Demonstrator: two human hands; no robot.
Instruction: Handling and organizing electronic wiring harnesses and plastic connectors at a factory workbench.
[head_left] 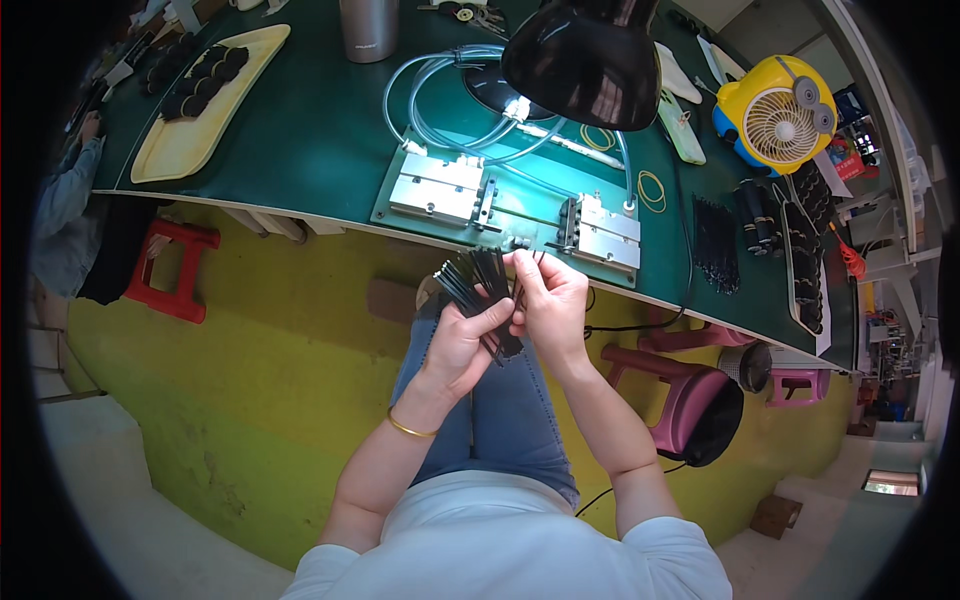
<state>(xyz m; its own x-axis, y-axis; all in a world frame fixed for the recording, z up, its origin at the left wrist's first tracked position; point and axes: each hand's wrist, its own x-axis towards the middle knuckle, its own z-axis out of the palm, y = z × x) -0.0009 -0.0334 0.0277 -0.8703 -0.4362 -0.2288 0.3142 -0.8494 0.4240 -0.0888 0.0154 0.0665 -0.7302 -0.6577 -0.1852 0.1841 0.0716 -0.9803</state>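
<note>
A bundle of thin black wires (465, 285) is gripped in my left hand (458, 345), fanned out above my lap just off the table's front edge. My right hand (556, 305) is closed beside it, thumb and forefinger pinched on the end of a thin black wire; its other fingers are curled near the bundle. Just beyond my hands, a fixture with two silver metal blocks, the left block (437, 187) and the right block (606, 236), sits on a green base plate (525, 232). Clear tubing (415, 120) loops behind them.
A black lamp (583, 65) hangs over the fixture. On the green table (320, 130) are a cream tray (165, 150) with black bundles, a grey tumbler (368, 28), a yellow fan (782, 112) and loose black wires (715, 245). Another person's sleeve (68, 200) shows left. Stools, one pink (680, 395), stand below.
</note>
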